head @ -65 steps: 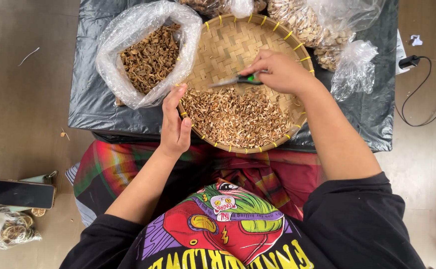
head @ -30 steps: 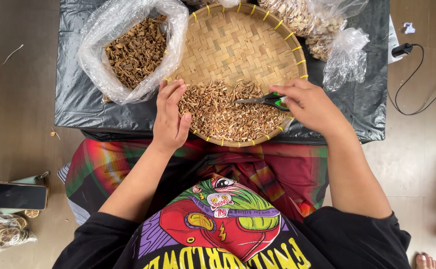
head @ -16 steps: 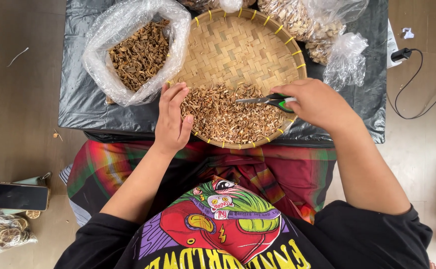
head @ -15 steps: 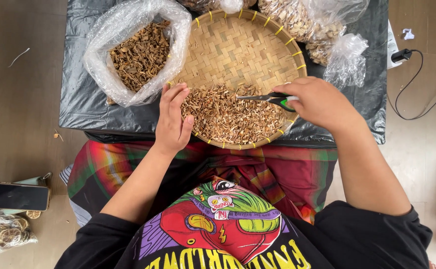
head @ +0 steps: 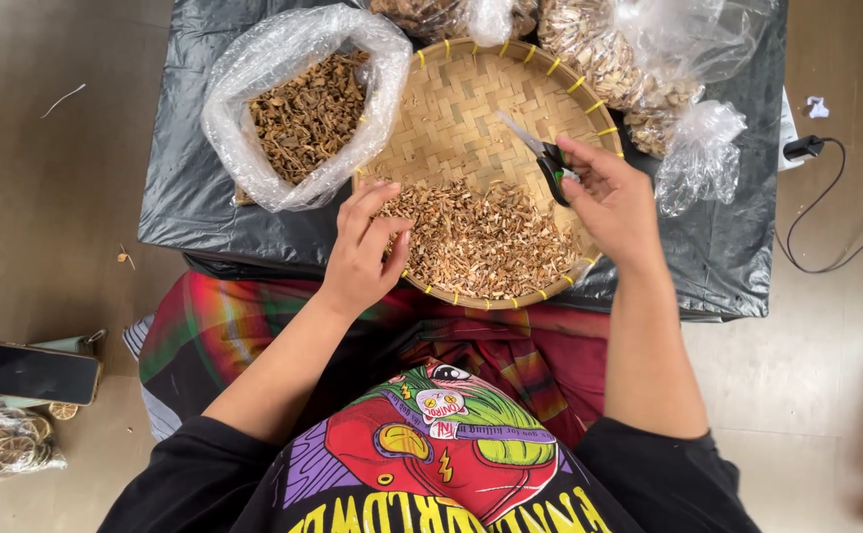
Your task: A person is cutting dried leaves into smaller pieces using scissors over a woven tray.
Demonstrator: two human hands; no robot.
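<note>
Looking down from my head, my left hand [head: 360,255] rests at the near-left rim of the round woven bamboo tray [head: 471,94], fingers loosely curled, the tips touching the edge of the heap of chopped dried pieces [head: 481,242] that fills the tray's near half. I can't tell whether a piece is pinched between those fingers. My right hand [head: 614,197] hovers over the tray's right side, closed around the handles of a pair of scissors [head: 540,153], whose blades point up and left over the bare weave. The tray sits on a black plastic sheet [head: 185,197] covering the tabletop. Just left of the tray, touching its rim, stands an open clear bag of dried brown roots [head: 303,114]. More clear bags of pale pieces [head: 609,59] lie at the far right. A phone [head: 35,373] lies on the floor to my left.
</note>
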